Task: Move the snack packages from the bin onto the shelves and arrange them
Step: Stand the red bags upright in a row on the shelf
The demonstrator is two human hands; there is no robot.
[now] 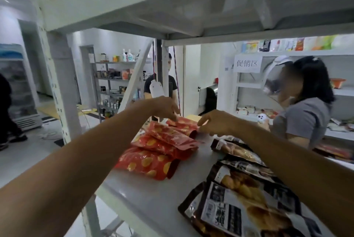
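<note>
Several red snack packages with yellow spots (162, 146) lie overlapping in a row on the white shelf (145, 204). Both my arms reach across the shelf to the farthest red package (184, 123). My left hand (166, 108) touches its far left edge with the fingertips pointing down. My right hand (214, 123) pinches its right end. A row of dark brown and white snack packages (243, 194) lies along the right side of the shelf, partly under my right forearm. The bin is out of view.
A shelf board (191, 3) hangs low overhead. A white upright post (57, 87) stands at the left. Behind the shelf a person in a grey shirt (306, 114) stands at the right, and another person in black (164, 87) stands farther back. More shelving lines the room.
</note>
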